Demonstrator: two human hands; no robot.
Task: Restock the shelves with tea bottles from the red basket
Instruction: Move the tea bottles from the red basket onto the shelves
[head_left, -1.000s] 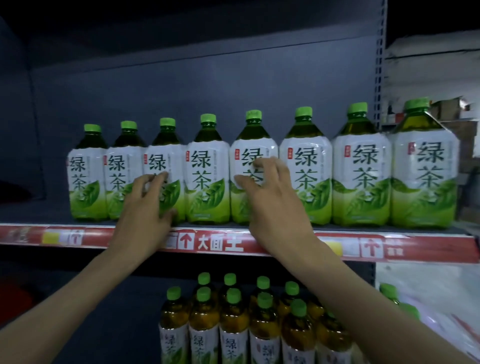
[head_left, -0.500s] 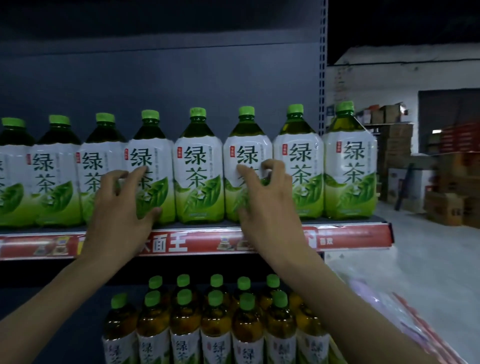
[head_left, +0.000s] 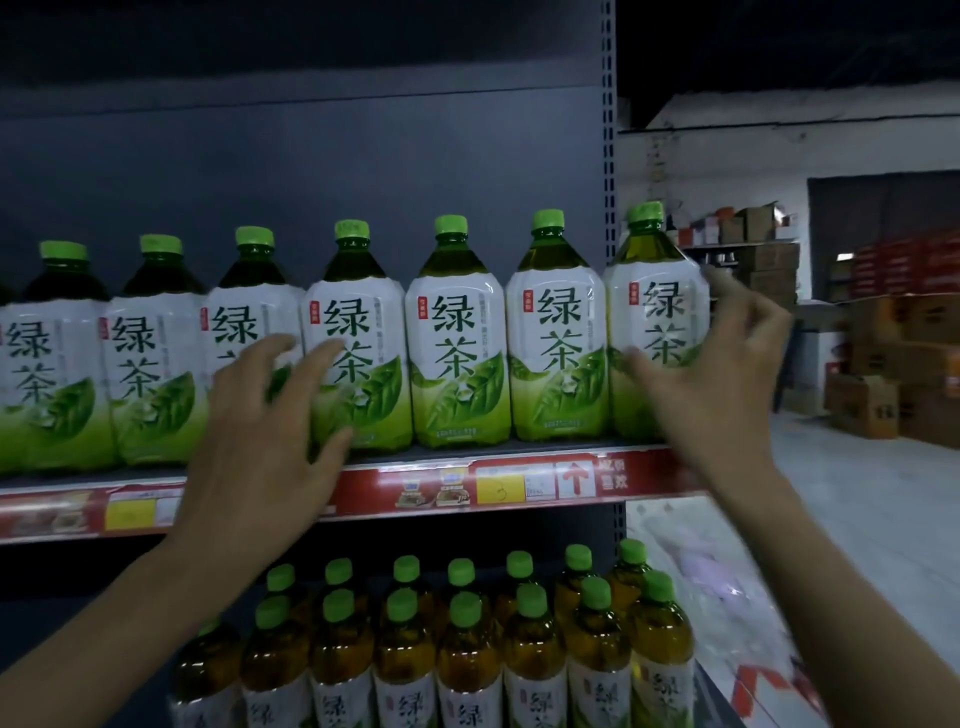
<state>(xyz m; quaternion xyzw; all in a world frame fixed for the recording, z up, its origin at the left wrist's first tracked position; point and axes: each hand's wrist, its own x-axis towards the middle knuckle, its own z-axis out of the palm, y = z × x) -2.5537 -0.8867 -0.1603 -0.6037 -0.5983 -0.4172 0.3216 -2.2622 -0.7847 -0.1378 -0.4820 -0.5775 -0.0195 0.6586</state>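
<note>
A row of large green tea bottles with white and green labels stands along the upper shelf (head_left: 519, 480). My left hand (head_left: 265, 431) reaches up with spread, straight fingers that touch the labels of the third bottle (head_left: 239, 317) and the fourth bottle (head_left: 358, 312) from the left. My right hand (head_left: 727, 379) wraps round the rightmost bottle (head_left: 649, 291) at the shelf's end, its thumb on the label front and its fingers curled round the right side. The red basket is out of view.
Several smaller tea bottles (head_left: 467, 649) fill the lower shelf. A perforated upright post (head_left: 608, 156) ends the shelf unit on the right. Beyond it lie a grey floor (head_left: 857, 493) and stacked cardboard boxes (head_left: 883, 379).
The view has swung right along the row. Both hands moved right across the bottles; my right hand went from the middle bottles to the end bottle and curled round it.
</note>
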